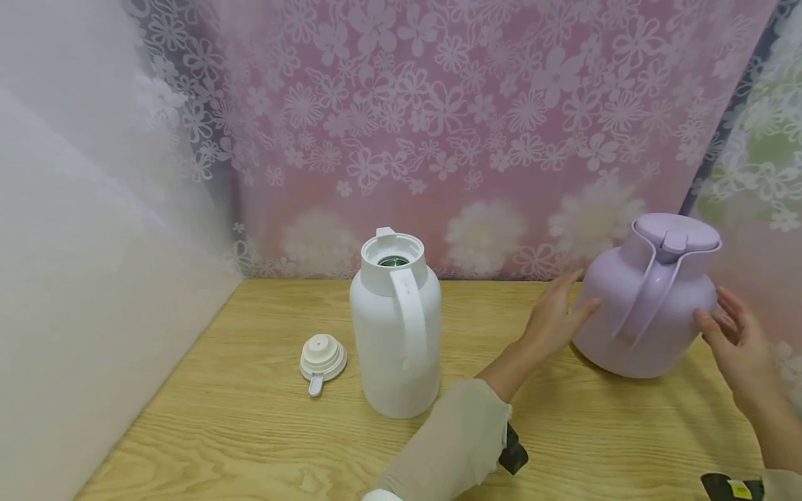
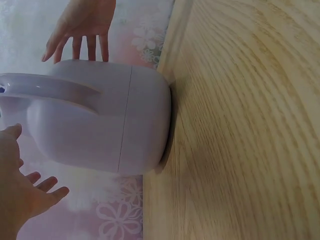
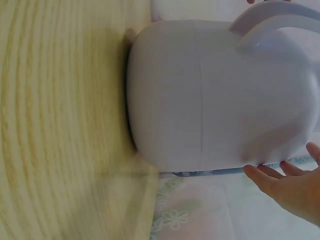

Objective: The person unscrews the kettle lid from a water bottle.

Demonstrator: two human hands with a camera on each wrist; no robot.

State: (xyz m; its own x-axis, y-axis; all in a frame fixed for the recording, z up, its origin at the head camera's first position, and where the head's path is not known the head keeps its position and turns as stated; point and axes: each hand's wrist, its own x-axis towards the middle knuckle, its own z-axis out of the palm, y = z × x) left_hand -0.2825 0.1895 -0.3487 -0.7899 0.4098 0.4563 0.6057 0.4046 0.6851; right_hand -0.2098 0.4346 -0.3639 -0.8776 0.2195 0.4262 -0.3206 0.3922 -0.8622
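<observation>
A lilac vacuum jug (image 1: 645, 306) with its lid on is at the right of the table, its handle toward me. Along its left side is my left hand (image 1: 554, 316), fingers extended and thumb over the front. My right hand (image 1: 742, 348) is at the opposite side, fingers loosely bent, the fingertips (image 3: 255, 172) right beside the jug wall. Neither hand curls round the jug. In the left wrist view, a gap shows between the left fingers (image 2: 57, 192) and the jug's body. Whether the jug's base lies fully flat on the table, I cannot tell.
A white vacuum jug (image 1: 397, 348) stands upright mid-table, its top uncovered and its handle facing me. Left of it lies a white stopper (image 1: 322, 358) with a tab. Flowered cloth (image 1: 438, 104) hangs behind the wooden table (image 1: 263, 431); a pale wall (image 1: 94, 243) bounds the left.
</observation>
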